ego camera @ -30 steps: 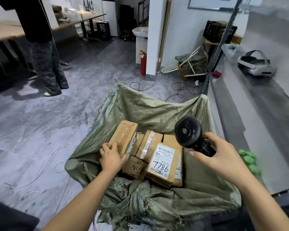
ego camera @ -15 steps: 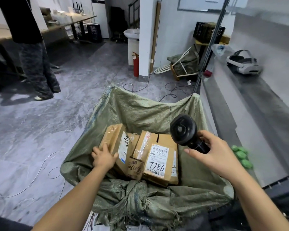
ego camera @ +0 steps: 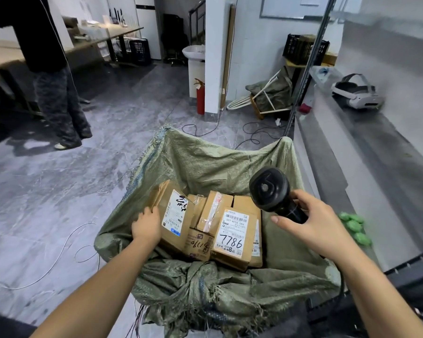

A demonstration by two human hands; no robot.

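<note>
A green woven sack [ego camera: 205, 164] lies open in front of me with several cardboard parcels inside. My left hand [ego camera: 145, 225] grips the leftmost parcel [ego camera: 174, 215] by its left side; the parcel is tipped so its white label faces up. Beside it lies a parcel with a label marked 7786 [ego camera: 232, 236]. My right hand [ego camera: 310, 225] holds a black handheld barcode scanner [ego camera: 270, 190] by its handle above the sack's right side, with the scanner head towards the parcels.
A grey conveyor or counter [ego camera: 366, 172] runs along the right, with a white headset [ego camera: 357, 95] and green objects [ego camera: 353, 225] on it. A person in dark clothes [ego camera: 51, 76] stands at the left. Cables [ego camera: 59, 254] lie on the tiled floor. A red fire extinguisher [ego camera: 200, 97] stands by a pillar.
My left hand has turned the leftmost parcel so its labelled face now shows upward. The scanner in my right hand has stayed over the sack's right side.
</note>
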